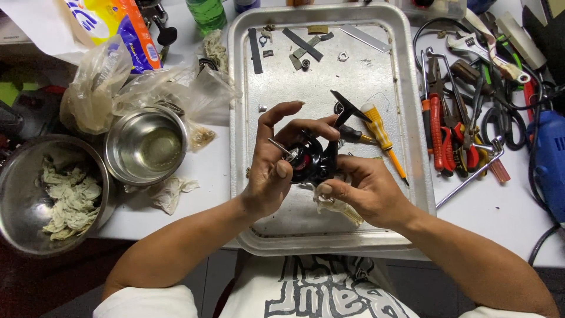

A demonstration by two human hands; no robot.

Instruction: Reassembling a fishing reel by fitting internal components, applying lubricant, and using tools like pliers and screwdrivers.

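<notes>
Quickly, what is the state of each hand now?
Left hand: closed on the black fishing reel.
Right hand: holds the same reel and a crumpled rag.

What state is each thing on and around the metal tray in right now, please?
Black reel body: held above the tray in both hands.
Left hand: gripping the reel body.
Right hand: gripping the reel body.
Yellow-handled screwdriver: lying on the tray.
Metal tray: flat, small parts scattered at its far end.
Small steel bowl: upright, holding liquid.
Large steel bowl: upright, holding crumpled wipes.
Red-handled pliers: lying beside the tray.
</notes>
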